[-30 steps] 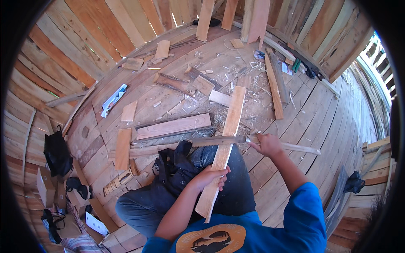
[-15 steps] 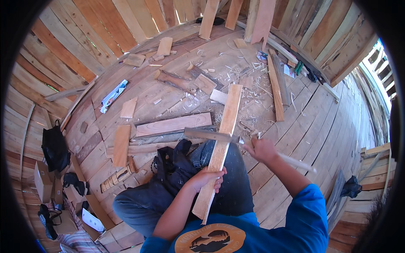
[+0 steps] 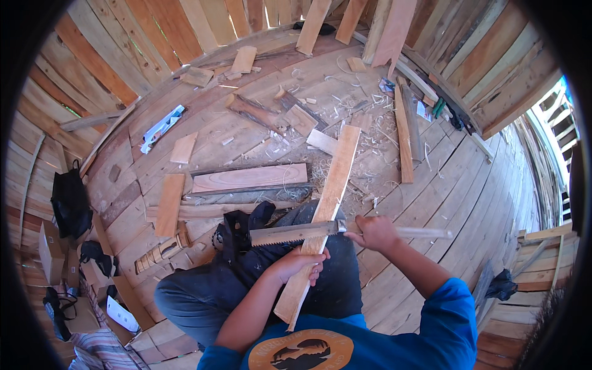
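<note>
A narrow, pale wooden board (image 3: pixel 336 176) slants across my lap, its lower end close to my shirt. My left hand (image 3: pixel 302 266) is wrapped round the board's lower part. My right hand (image 3: pixel 374 234) grips a handsaw (image 3: pixel 287 234) just behind its blade, and the long straight handle sticks out to the right beyond my fist. The saw's blade crosses over the board a little above my left hand, its toothed edge toward me and its tip to the left. Whether the teeth touch the wood I cannot tell.
Curled shavings (image 3: pixel 330 166) and offcuts litter the plank floor ahead. A flat board (image 3: pixel 250 177) and a shorter plank (image 3: pixel 169 206) lie left of my knees. Farther off are a log piece (image 3: pixel 253 112) and a long strip (image 3: pixel 404 139). Cardboard boxes (image 3: pixel 52 253) stand at left.
The saw and my right hand have come down along the board toward my left hand, and the blade's tilt has changed. My left hand keeps its grip. The whole view has shifted slightly.
</note>
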Tool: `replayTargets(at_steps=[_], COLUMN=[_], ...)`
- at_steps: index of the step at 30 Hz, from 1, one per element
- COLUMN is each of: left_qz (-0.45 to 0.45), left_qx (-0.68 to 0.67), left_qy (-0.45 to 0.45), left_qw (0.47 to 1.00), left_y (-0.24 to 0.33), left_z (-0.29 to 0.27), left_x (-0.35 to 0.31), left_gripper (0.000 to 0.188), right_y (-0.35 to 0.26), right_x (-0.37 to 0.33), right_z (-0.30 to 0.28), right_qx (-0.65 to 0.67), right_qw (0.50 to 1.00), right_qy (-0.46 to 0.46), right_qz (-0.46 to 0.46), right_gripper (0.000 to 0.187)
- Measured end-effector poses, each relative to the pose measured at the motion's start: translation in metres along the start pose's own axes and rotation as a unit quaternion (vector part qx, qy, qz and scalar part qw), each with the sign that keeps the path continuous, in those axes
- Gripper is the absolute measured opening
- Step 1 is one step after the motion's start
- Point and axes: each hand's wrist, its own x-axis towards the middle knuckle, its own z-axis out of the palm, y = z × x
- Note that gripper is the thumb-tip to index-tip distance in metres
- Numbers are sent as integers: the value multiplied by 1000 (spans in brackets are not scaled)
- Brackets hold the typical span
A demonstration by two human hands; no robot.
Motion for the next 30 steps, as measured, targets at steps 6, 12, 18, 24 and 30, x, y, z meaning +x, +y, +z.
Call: replayTargets(at_steps=[6,12,18,24,30], left_qz=[5,-15,-5,22,8], left_qx=[-27,-31,-43,-73,-71], left_qy=[-24,-7,-4,-4,3], left_qw=[999,999,999,997,997], left_y=[5,-2,11,2,1], left_z=[-6,-3,4,-5,-5], left_x=[12,8,7,4,0], left_gripper=[20,21,19,15,15], right_y=[29,-17,45,5,-9], right_x=[32,0,31,34,27], right_z=[0,-15,-9,-7,-16], right_qx=[-22,26,-49,0,0], right_qw=[997,997,997,999,997], right_qy=[69,-3,50,49,25], right_qz=[24,-68,13,17,-72], right_gripper=[59,62,61,58,59])
